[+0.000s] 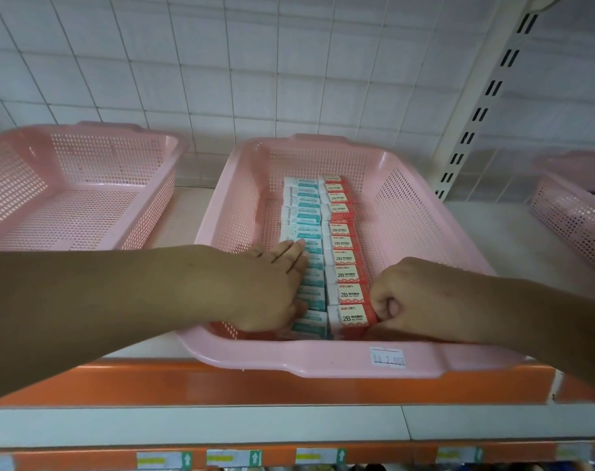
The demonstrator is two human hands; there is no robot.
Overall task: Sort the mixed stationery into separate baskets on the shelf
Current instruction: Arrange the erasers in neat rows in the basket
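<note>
Head view: both hands reach into the middle pink basket [323, 363], which stands on the white shelf [527, 239] and juts a little over its orange front edge [221, 385]. Inside it lie two tidy rows of boxed erasers side by side, the teal-and-white erasers [303, 212] on the left and the red 2B erasers [345, 258] on the right. The left hand [272, 287] lies flat with straight fingers on the near half of the teal row. The right hand [411, 297] is curled into a fist against the nearest red box, but I cannot tell whether it actually holds it. A price sticker [388, 357] sits on the basket's front rim. Another pink basket [146, 212] stands to the left, and a third pink basket [568, 219] shows at the far right beyond the slotted upright [486, 93]
</note>
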